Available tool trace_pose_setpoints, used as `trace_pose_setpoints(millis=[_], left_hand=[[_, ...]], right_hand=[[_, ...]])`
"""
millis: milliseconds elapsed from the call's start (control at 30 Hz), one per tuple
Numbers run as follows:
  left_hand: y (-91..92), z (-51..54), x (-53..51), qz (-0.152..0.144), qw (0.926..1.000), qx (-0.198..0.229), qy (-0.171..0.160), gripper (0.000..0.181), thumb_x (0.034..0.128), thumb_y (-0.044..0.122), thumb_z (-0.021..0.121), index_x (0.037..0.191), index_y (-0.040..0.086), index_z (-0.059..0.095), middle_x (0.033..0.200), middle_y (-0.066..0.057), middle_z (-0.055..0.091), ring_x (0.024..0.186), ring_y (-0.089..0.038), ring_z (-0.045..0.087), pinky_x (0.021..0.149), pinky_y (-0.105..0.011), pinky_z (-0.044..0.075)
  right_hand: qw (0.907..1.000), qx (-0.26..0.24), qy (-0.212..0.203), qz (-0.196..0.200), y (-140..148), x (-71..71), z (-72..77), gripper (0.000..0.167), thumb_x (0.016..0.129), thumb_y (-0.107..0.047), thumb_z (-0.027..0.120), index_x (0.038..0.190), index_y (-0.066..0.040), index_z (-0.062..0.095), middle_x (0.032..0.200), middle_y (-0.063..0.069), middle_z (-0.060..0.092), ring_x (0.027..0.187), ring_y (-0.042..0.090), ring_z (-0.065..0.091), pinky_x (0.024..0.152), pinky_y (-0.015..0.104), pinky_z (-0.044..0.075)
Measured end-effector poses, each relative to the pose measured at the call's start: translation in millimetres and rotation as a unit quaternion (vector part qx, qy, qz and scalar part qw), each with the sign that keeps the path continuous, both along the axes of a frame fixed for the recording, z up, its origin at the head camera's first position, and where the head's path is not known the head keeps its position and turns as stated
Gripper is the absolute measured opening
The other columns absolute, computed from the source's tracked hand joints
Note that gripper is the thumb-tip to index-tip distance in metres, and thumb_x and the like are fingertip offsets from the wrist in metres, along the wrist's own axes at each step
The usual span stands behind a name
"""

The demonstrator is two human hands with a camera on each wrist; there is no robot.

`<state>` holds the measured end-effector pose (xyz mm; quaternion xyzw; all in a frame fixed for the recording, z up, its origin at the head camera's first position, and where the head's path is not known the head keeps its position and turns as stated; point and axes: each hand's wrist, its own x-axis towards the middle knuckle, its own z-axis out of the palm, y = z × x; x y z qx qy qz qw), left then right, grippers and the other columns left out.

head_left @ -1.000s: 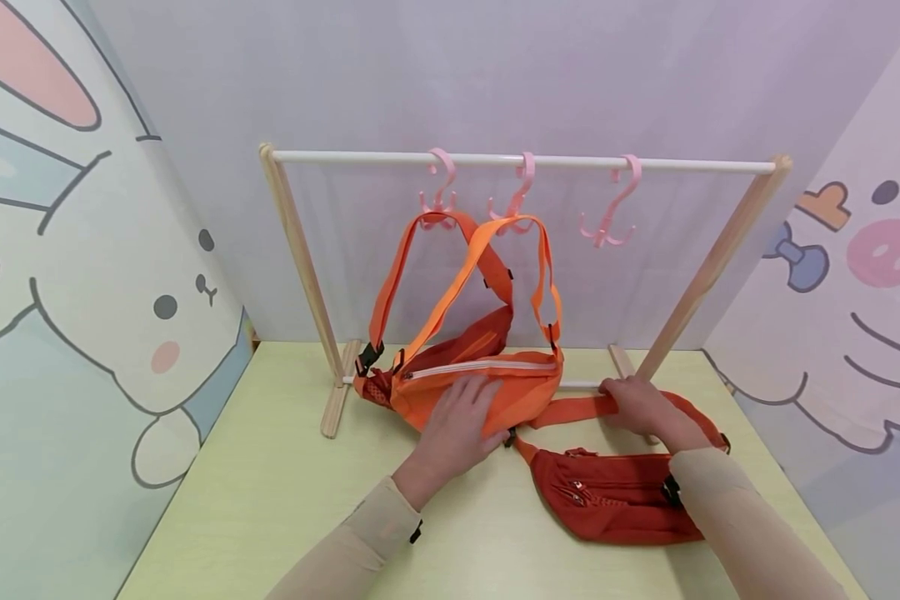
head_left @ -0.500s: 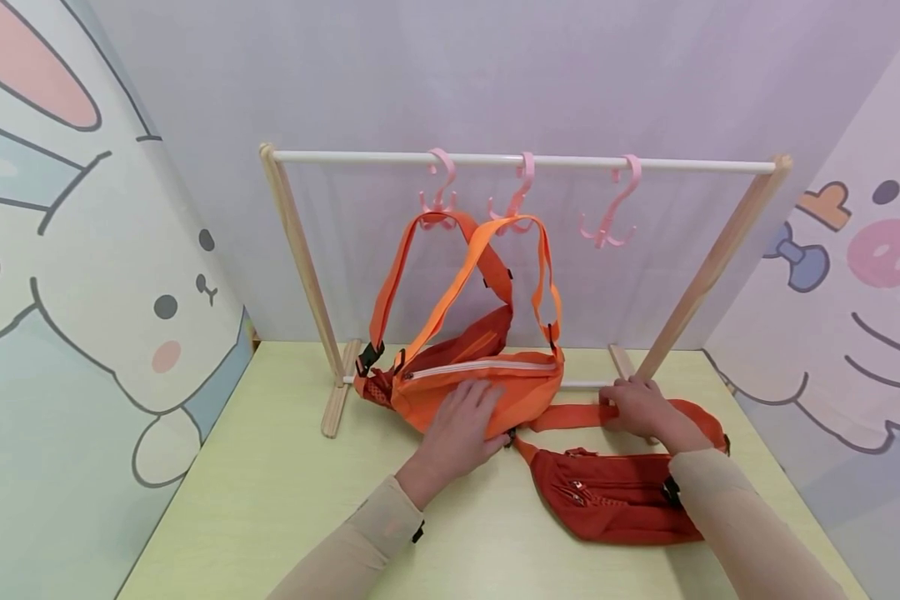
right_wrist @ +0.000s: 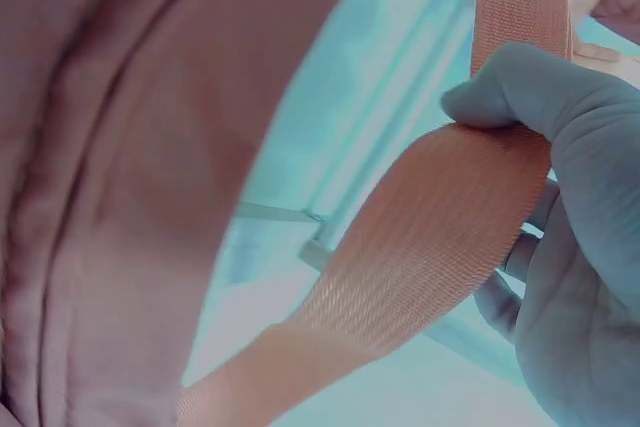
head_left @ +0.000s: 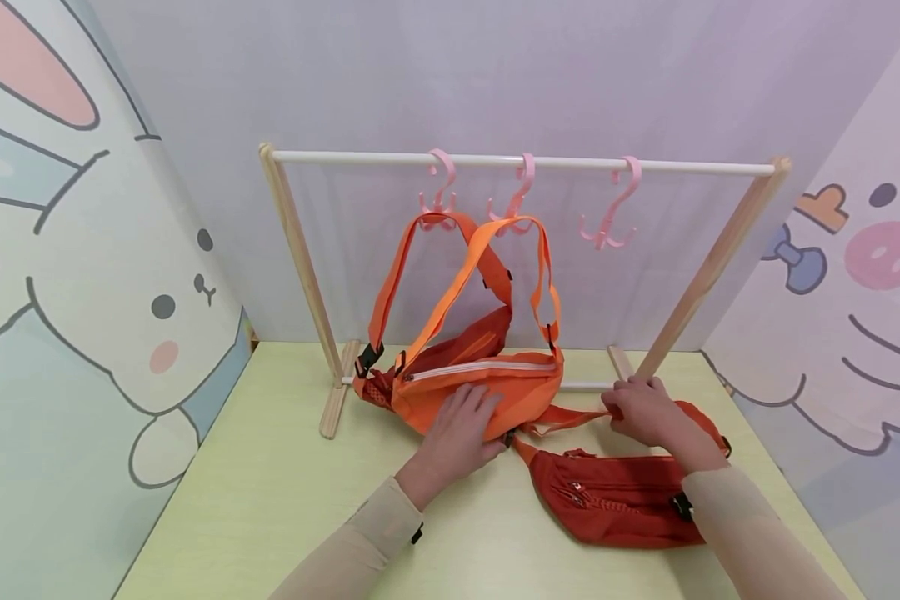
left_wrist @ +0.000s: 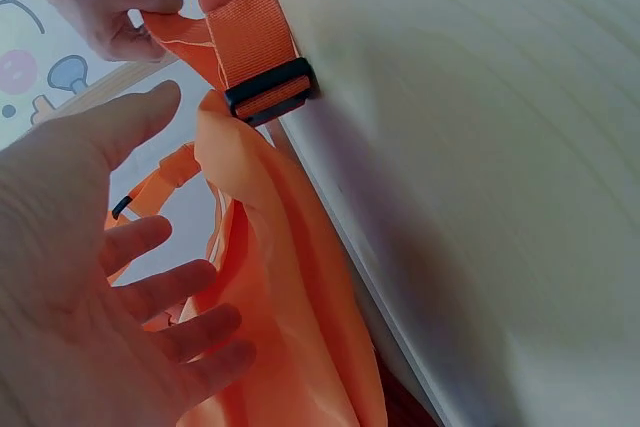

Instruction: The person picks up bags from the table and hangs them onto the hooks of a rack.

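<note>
An orange waist bag [head_left: 521, 396] with a white zipper hangs by its strap from the middle pink hook [head_left: 516, 196]. My left hand [head_left: 453, 425] touches its front with fingers spread; in the left wrist view the palm faces the orange fabric. Behind it, a darker red-orange waist bag [head_left: 487, 332] hangs from the left pink hook [head_left: 441, 187]. Another red waist bag [head_left: 607, 500] lies on the table at the right. My right hand [head_left: 645, 412] pinches its strap [right_wrist: 430, 227] between thumb and fingers, lifting part of it.
A rack with a white bar [head_left: 375, 157] and wooden legs [head_left: 708, 258] stands at the back of the yellowish table [head_left: 270, 500]. The right pink hook [head_left: 611, 204] carries no bag. Cartoon-printed walls [head_left: 82, 275] flank the table.
My right hand has pinched the red bag's strap and raised it slightly, so the strap now twists and narrows towards the fingers. My left hand stays almost still on the orange bag.
</note>
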<state>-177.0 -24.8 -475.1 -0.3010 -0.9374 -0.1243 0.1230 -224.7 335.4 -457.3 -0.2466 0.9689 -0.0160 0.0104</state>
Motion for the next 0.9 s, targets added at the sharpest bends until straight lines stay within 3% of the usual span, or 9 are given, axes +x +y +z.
trace_pose_setpoints(millis=[133,300,533,733,900], left_hand=[[-1.0,-3.3,-1.0,0.004,0.9999,0.0,-0.014,0.078,0.0895,0.049,0.085,0.152,0.014,0.052,0.145,-0.008,0.055,0.134,-0.029,0.048,0.113,-0.048,0.045],[-2.8,-6.0,-0.5,0.016,0.9991,-0.005,-0.038,0.083,0.0883,0.051,0.086,0.154,0.014,0.051,0.149,-0.009,0.053,0.137,-0.031,0.046,0.115,-0.051,0.043],[-5.7,-12.5,-1.9,0.021,0.9982,-0.019,-0.052,0.086,0.0872,0.056,0.085,0.155,0.015,0.05,0.147,-0.009,0.054,0.137,-0.031,0.047,0.115,-0.052,0.043],[-7.2,-19.0,-4.4,0.026,0.9976,-0.028,-0.058,0.087,0.0871,0.058,0.084,0.155,0.015,0.05,0.145,-0.008,0.055,0.136,-0.03,0.048,0.114,-0.053,0.044],[-6.9,-21.2,-5.5,0.03,0.9967,-0.032,-0.069,0.089,0.0864,0.06,0.083,0.156,0.017,0.049,0.147,-0.008,0.054,0.138,-0.031,0.047,0.115,-0.053,0.043]], right_hand=[[0.9989,-0.037,0.019,0.021,-1,4.8,13.1,0.03,0.085,-0.007,0.086,0.081,-0.02,0.059,0.074,-0.007,0.05,0.067,0.015,0.048,0.065,0.038,0.044],[0.9943,-0.104,-0.019,0.015,-5,12.3,29.6,0.031,0.092,-0.003,0.079,0.083,-0.018,0.054,0.065,-0.007,0.046,0.057,0.01,0.045,0.053,0.028,0.042],[0.9855,-0.168,-0.022,0.002,-13,27.5,52.3,0.037,0.095,-0.001,0.073,0.08,-0.02,0.046,0.062,-0.008,0.039,0.05,0.007,0.044,0.053,0.027,0.038],[0.9818,-0.189,-0.01,-0.007,-17,38.1,73.1,0.025,0.095,0.003,0.071,0.1,-0.012,0.052,0.073,-0.003,0.049,0.057,0.011,0.048,0.054,0.029,0.043],[0.9811,-0.193,-0.006,-0.008,-21,46.5,89.1,0.032,0.093,0.004,0.07,0.12,-0.006,0.055,0.086,-0.002,0.063,0.066,0.013,0.055,0.061,0.031,0.051]])
